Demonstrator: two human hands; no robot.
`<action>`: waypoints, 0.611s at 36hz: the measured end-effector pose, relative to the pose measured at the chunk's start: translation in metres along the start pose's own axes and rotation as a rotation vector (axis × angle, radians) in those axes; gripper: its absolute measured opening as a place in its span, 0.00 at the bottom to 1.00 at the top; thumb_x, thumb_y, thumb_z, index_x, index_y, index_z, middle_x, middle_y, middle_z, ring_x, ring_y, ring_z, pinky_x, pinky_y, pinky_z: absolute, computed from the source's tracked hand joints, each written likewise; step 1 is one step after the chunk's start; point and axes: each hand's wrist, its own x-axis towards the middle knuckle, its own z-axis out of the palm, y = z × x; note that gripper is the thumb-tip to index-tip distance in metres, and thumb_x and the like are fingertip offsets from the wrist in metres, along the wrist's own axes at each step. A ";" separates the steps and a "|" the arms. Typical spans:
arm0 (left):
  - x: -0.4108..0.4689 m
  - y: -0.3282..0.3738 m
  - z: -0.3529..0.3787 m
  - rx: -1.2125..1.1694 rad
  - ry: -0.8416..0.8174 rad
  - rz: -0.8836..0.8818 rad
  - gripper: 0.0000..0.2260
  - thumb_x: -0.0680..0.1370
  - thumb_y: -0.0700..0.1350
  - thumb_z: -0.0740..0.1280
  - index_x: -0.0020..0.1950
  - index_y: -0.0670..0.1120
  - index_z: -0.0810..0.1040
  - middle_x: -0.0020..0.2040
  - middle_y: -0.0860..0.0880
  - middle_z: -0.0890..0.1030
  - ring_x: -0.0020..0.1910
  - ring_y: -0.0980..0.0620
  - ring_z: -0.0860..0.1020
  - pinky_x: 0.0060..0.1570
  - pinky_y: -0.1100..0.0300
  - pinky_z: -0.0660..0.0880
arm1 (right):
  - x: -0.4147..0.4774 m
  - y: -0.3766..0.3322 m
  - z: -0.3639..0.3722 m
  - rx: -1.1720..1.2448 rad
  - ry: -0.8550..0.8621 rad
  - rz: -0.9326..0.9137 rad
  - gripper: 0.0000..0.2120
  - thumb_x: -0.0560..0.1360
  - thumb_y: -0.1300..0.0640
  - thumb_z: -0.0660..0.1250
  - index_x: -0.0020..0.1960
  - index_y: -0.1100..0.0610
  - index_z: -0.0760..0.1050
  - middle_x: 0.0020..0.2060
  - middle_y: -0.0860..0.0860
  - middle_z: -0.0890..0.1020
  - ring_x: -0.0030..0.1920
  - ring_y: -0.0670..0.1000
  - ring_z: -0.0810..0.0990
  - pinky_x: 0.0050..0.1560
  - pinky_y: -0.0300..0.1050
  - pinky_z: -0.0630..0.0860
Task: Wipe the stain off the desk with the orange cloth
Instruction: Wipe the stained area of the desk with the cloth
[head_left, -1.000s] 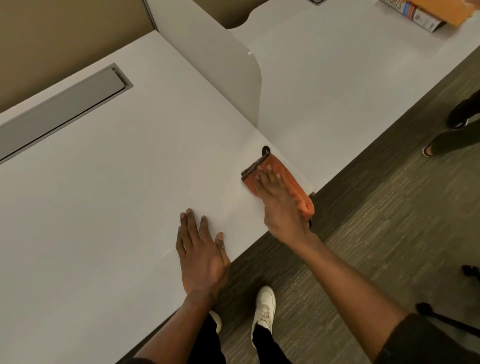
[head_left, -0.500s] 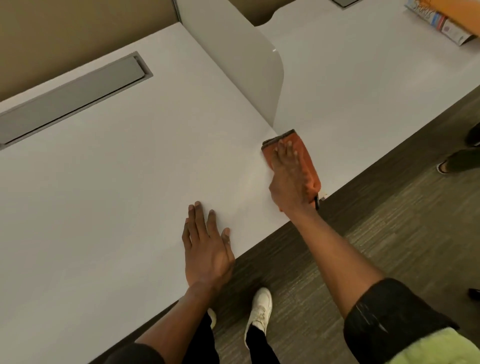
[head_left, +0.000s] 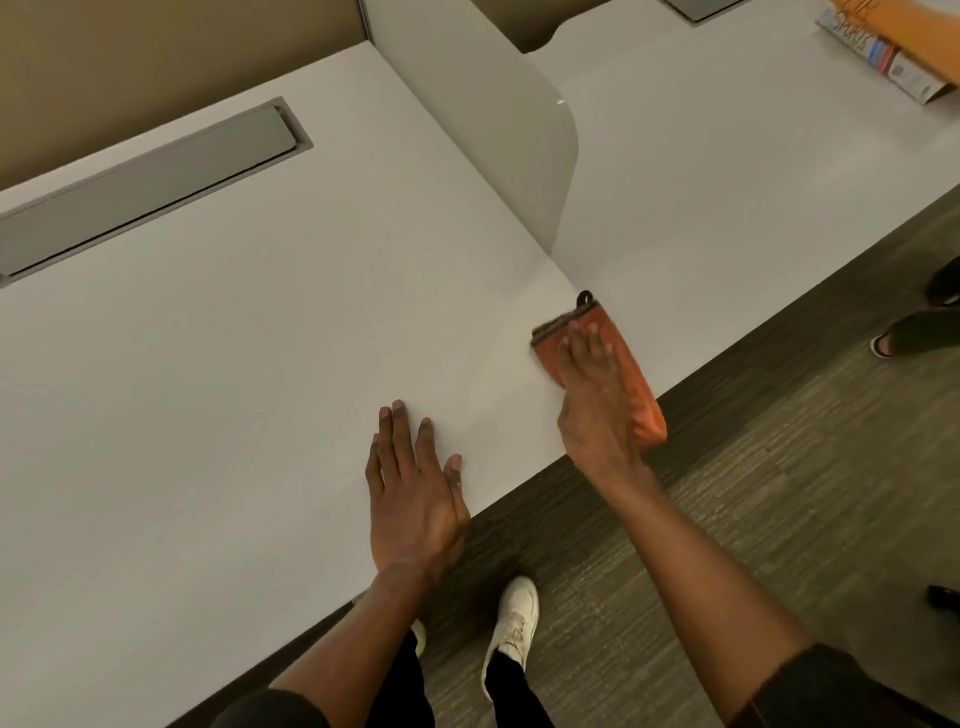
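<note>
Orange cloth (head_left: 640, 384), folded, is pressed flat under the right hand (head_left: 597, 410) near the front edge of the white surface (head_left: 234, 389), just before the divider panel (head_left: 519, 130). The fingers (head_left: 592, 345) are laid out straight and close together. The left hand (head_left: 415, 493) is rested flat nearby, fingers slightly spread.

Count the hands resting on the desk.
2. The left hand lies flat on the desk near its front edge. The right hand presses the orange cloth down beside the divider seam.
</note>
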 end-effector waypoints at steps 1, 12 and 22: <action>0.000 0.000 0.000 0.000 0.003 0.001 0.27 0.89 0.57 0.49 0.86 0.45 0.57 0.89 0.46 0.42 0.87 0.48 0.36 0.84 0.48 0.40 | 0.018 -0.001 -0.003 -0.019 0.001 0.021 0.37 0.77 0.72 0.63 0.83 0.61 0.56 0.83 0.58 0.60 0.85 0.59 0.52 0.84 0.54 0.43; -0.002 -0.001 0.001 -0.017 0.044 0.017 0.27 0.89 0.56 0.49 0.85 0.43 0.61 0.89 0.43 0.47 0.88 0.45 0.42 0.85 0.44 0.46 | -0.009 -0.039 0.007 0.089 -0.102 -0.149 0.43 0.73 0.78 0.61 0.84 0.59 0.54 0.84 0.60 0.56 0.85 0.58 0.48 0.85 0.58 0.49; -0.001 -0.002 0.003 -0.004 0.044 0.026 0.27 0.89 0.56 0.48 0.84 0.43 0.61 0.89 0.43 0.47 0.88 0.46 0.41 0.85 0.45 0.44 | -0.047 -0.005 -0.016 -0.025 -0.097 0.025 0.43 0.70 0.72 0.62 0.83 0.62 0.56 0.83 0.62 0.58 0.84 0.62 0.50 0.82 0.64 0.55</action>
